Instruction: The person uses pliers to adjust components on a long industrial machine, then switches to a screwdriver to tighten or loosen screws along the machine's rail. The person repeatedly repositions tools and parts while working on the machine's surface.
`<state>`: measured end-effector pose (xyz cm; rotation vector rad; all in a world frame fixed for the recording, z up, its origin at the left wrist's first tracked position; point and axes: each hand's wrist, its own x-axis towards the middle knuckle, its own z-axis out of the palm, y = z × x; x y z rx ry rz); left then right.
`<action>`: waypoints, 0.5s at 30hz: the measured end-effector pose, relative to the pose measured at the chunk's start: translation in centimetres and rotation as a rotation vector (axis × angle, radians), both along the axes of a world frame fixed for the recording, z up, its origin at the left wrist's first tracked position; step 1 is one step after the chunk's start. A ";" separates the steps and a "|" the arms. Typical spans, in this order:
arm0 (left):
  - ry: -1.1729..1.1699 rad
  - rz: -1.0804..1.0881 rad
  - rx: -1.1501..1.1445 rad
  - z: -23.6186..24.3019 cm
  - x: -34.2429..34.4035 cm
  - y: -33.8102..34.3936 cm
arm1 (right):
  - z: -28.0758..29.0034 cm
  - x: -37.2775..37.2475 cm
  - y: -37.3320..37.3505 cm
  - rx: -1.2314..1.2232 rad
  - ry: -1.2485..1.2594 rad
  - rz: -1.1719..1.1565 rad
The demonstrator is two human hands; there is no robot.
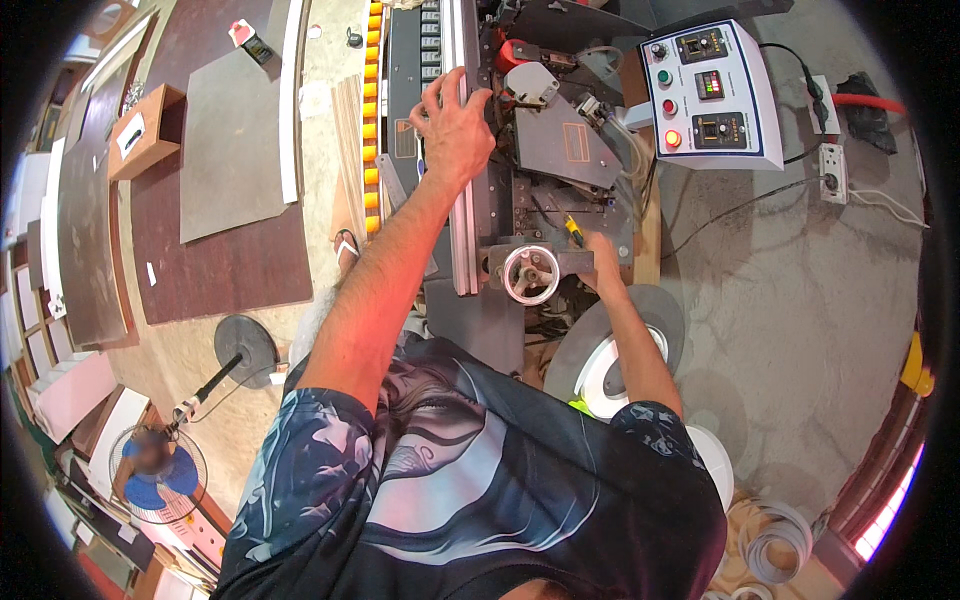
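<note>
My left hand (pixel 455 140) rests on the long silver rail (pixel 466 240) of a machine, its fingers spread apart and bent over the metal. Lower and to the right, my right hand (pixel 602 265) is closed around a yellow-and-black handled tool (pixel 573 230); a thin dark tip points up and left among the machine's parts. What kind of tool it is I cannot make out, and my fingers are partly hidden behind a metal bracket. Between my forearms sits a round silver handwheel (pixel 531 274). A dark grey cover plate (pixel 565 140) lies beyond the tool.
A white control box (pixel 710 95) with knobs and lit buttons stands at the right. Yellow rollers (pixel 371 130) line the machine's left side. White strip coils on a round disc (pixel 655 310) sit below my right forearm. A fan (pixel 155 470) and brown boards (pixel 225 270) are at left.
</note>
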<state>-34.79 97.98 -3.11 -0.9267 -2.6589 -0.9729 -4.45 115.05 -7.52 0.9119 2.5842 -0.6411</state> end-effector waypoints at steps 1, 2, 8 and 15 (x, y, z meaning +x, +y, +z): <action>-0.003 0.001 0.000 0.0 0.0 -0.1 | 0.1 -0.5 0.1 0.066 -0.027 0.053; -0.008 0.006 -0.008 0.1 0.0 -0.1 | 0.7 -1.5 -0.2 0.136 -0.053 0.103; -0.002 0.003 0.004 -0.1 0.1 0.1 | -0.5 -2.1 -1.5 0.290 -0.004 0.074; -0.002 -0.004 0.011 -0.2 -0.1 -0.1 | -1.4 -2.6 -1.8 0.223 -0.108 0.032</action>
